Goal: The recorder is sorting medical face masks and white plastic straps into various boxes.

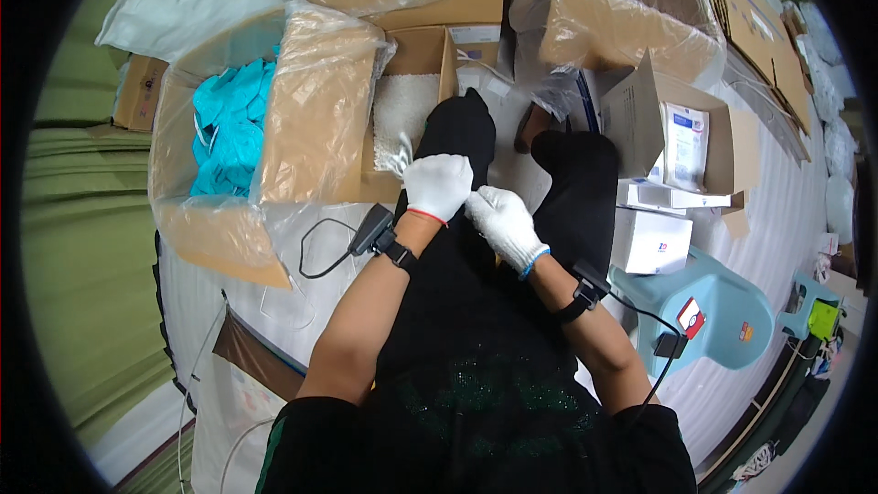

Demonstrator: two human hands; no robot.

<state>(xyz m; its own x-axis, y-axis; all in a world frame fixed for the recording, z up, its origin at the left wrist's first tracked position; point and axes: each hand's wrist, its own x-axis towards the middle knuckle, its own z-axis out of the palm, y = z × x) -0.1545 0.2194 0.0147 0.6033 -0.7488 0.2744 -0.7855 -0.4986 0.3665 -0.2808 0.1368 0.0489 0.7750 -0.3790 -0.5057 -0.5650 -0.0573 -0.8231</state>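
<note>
My left hand [437, 185], in a white knit glove with a red cuff edge, is closed above my lap. A small bunch of white strands [401, 157], perhaps cord or string, sticks out at its far left side. Close beside it on the right is my right hand [506, 224], in a white glove with a blue cuff edge. Its fingers are pinched together near the left hand's fingers. Whatever lies between its fingertips is hidden or too small to name. Just beyond my left hand, a carton [447, 64] contains white fluffy material [402, 110].
A plastic-lined box [215, 229] at left holds bright blue pieces [229, 128]. More lined cartons [631, 32] stand at the back. On the right are an open carton [631, 114] with white packets [684, 148], white boxes [651, 242] and a light blue plastic stool [732, 293].
</note>
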